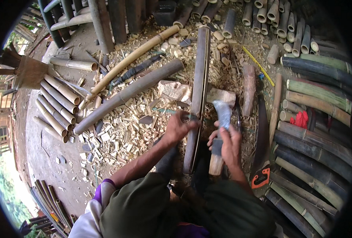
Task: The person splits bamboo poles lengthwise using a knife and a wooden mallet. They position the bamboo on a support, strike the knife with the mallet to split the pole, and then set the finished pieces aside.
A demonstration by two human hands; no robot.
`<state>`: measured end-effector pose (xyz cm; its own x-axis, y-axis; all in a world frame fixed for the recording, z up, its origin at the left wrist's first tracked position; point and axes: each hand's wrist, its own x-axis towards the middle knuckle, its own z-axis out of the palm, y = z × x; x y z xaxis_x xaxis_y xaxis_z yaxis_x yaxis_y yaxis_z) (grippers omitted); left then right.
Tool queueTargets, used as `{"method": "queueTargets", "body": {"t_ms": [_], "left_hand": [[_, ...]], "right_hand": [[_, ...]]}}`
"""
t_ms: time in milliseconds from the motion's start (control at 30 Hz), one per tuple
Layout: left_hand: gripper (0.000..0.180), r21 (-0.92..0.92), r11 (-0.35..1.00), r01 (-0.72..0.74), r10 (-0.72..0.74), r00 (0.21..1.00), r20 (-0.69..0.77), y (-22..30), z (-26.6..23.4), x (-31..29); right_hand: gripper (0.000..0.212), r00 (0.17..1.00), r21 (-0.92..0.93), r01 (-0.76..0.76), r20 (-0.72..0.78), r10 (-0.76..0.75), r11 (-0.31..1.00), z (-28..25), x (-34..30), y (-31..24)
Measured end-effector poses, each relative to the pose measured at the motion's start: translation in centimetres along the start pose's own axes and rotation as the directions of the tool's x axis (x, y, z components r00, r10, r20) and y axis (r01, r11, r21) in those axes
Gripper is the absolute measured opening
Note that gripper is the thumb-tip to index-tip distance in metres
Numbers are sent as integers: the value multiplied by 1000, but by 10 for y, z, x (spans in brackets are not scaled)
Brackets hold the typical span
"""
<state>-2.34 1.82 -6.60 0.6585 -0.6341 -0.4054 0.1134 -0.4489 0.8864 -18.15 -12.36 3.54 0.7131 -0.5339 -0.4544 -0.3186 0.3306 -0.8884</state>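
A long dark bamboo pole with a split running along its length stands between my legs, slanting away from me. My left hand is closed on its left side, around the middle. In my right hand, just right of the pole, is a billhook with a broad blade curving at the tip. Its wooden handle with a dark band sticks out below my fingers. The blade points away from me and stands apart from the pole. A pale wood block lies next to the pole.
Wood chips cover the ground. A thick bamboo pole lies at the left. Bamboo poles are stacked at the right, near an orange-handled saw and a red cloth. A yellow measuring tape lies beyond.
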Motion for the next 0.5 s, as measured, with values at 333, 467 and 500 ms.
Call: {"method": "queueTargets", "body": {"t_ms": [333,467,500], "left_hand": [[46,187,982,33,-57,991,124,5,22,-21],[44,126,991,37,-55,988,146,1,20,-22],[43,127,991,36,-55,988,147,0,21,-21]], "right_hand": [[35,978,-79,-186,84,192,979,-5,-36,46],[35,975,26,-211,79,209,977,0,-28,43],[35,976,45,-209,74,205,977,0,-26,44]]}}
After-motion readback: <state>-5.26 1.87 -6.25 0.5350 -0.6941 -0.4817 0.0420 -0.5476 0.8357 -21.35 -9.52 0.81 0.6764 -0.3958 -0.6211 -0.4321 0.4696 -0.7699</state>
